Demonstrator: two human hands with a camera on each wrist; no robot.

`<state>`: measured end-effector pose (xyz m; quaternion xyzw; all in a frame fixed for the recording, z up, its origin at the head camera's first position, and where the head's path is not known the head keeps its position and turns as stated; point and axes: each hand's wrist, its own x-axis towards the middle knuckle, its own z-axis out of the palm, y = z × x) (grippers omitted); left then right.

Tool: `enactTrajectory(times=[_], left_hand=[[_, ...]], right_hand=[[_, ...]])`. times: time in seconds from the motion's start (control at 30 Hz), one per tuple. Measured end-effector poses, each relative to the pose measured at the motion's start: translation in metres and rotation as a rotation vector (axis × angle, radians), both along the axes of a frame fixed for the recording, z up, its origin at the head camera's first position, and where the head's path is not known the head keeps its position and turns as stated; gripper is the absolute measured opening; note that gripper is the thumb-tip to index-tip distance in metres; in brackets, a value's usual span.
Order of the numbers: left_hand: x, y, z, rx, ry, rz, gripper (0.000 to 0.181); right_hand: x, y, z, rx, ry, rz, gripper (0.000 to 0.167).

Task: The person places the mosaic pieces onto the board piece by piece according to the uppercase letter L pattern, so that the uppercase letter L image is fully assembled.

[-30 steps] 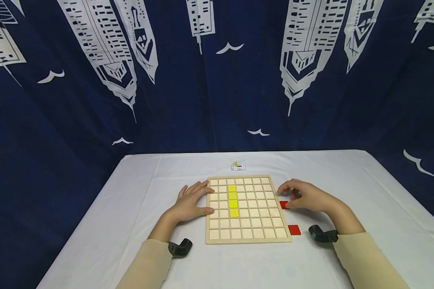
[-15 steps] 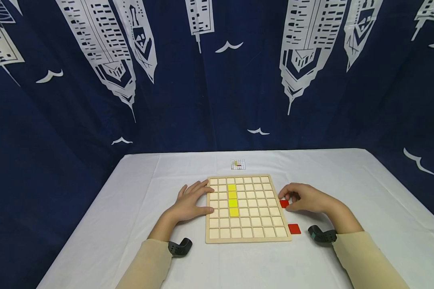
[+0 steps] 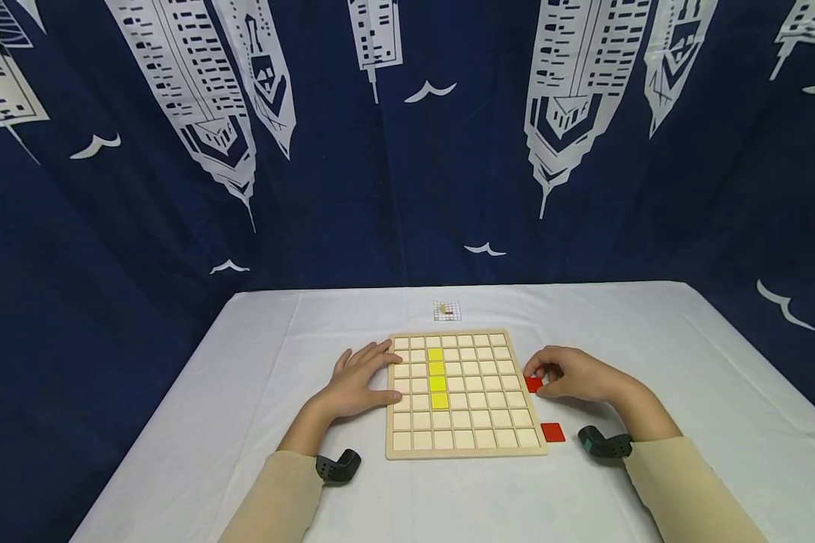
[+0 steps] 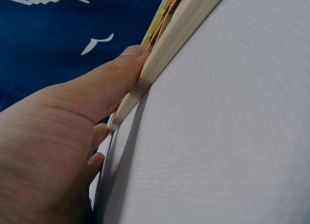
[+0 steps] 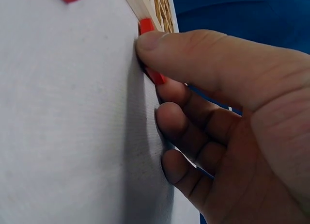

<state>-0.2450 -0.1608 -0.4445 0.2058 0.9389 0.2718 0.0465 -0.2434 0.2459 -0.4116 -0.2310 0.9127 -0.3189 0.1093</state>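
A wooden grid board [image 3: 467,455] lies flat on the white table, with a column of several yellow square tiles [image 3: 437,383] in its cells. My left hand [image 3: 356,383] rests on the board's left edge, thumb and fingers spread along the frame. In the left wrist view the thumb [image 4: 116,76] lies against the rim. Beside the board's right edge, my right hand [image 3: 577,375] pinches a red square tile [image 3: 533,385] between thumb and index finger. The right wrist view shows this red tile [image 5: 157,77] partly hidden behind the thumb; the other fingers curl near the cloth.
Another red square tile [image 3: 553,432] lies by the board's lower right corner. A small printed grid card [image 3: 447,311] sits behind the board. A dark blue curtain [image 3: 394,188] with white building prints hangs behind the table [image 3: 299,324].
My right hand has come down slightly and its fingers have closed in around the upper red tile. The left hand and the board have stayed in place.
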Motion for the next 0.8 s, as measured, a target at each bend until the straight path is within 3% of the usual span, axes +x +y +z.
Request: enactTrajectory(times=[0.8], left_hand=[[0.0006, 0.0006, -0.0003, 0.003, -0.003, 0.003, 0.06]], right_hand=[[0.0002, -0.0052, -0.0004, -0.029, 0.057, -0.016, 0.026]])
